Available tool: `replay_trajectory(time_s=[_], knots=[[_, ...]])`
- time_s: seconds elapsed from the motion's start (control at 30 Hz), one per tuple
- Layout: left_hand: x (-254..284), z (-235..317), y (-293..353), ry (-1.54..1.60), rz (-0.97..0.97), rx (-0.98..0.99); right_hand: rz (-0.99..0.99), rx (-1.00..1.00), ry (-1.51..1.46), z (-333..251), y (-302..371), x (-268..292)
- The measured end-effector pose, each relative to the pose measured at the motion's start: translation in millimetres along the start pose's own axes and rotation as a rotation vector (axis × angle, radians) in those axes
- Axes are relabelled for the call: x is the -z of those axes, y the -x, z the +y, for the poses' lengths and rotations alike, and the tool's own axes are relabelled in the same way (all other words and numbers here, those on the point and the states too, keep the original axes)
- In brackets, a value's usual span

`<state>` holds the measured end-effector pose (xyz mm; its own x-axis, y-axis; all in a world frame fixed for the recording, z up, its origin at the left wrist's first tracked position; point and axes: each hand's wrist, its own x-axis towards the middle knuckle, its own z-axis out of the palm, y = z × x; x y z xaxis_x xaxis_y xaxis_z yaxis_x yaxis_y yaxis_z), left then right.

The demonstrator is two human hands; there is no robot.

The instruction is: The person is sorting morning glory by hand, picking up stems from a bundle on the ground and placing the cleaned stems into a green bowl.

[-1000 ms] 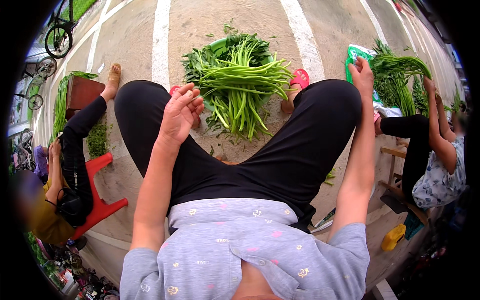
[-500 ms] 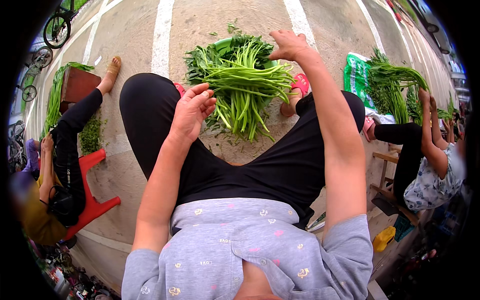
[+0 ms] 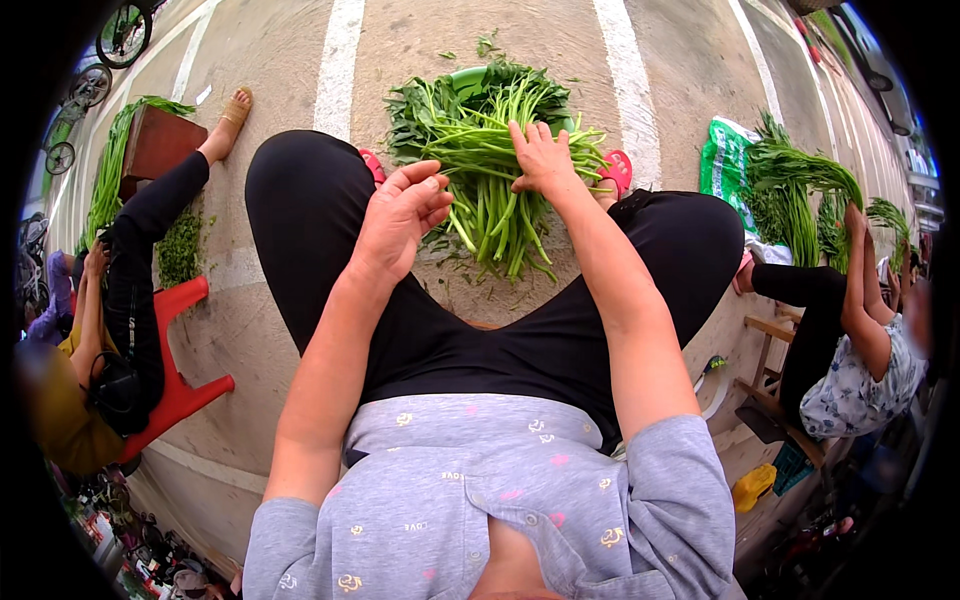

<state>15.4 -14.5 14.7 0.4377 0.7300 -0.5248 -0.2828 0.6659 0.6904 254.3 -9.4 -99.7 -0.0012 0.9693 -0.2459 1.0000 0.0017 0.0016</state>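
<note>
My right hand [image 3: 545,162] touches the greens [image 3: 490,215], fingers splayed, closed on none. My left hand [image 3: 398,212] hangs beside them, half-curled, seemingly empty. They heap across a basin [image 3: 468,77] between my shoes [image 3: 620,172]; a rough pull could spill the overhang. White lines [image 3: 628,85] stripe the ground [image 3: 265,60]; people [image 3: 862,385] sit either side.

Stems [image 3: 497,228] hide most of the green basin [image 3: 467,77], and the view's edge crops a bicycle [image 3: 124,34].
</note>
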Motion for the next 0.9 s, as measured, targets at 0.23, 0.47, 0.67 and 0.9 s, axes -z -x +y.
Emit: replay_trajectory(time_s=[0.23, 0.47, 0.67, 0.9], knots=[[-1, 1, 0, -0.004, 0.002, 0.005, 0.051, -0.008, 0.066, -3, -6, -8], [0, 0, 1, -0.006, 0.004, -0.002, 0.119, 0.038, 0.054, -4, -10, -15], [0, 1, 2, -0.014, 0.012, 0.003, 0.125, 0.024, 0.023, -10, -9, -21], [0, 1, 1, -0.015, 0.005, 0.002, 0.056, -0.003, -0.076, -13, -9, -19]])
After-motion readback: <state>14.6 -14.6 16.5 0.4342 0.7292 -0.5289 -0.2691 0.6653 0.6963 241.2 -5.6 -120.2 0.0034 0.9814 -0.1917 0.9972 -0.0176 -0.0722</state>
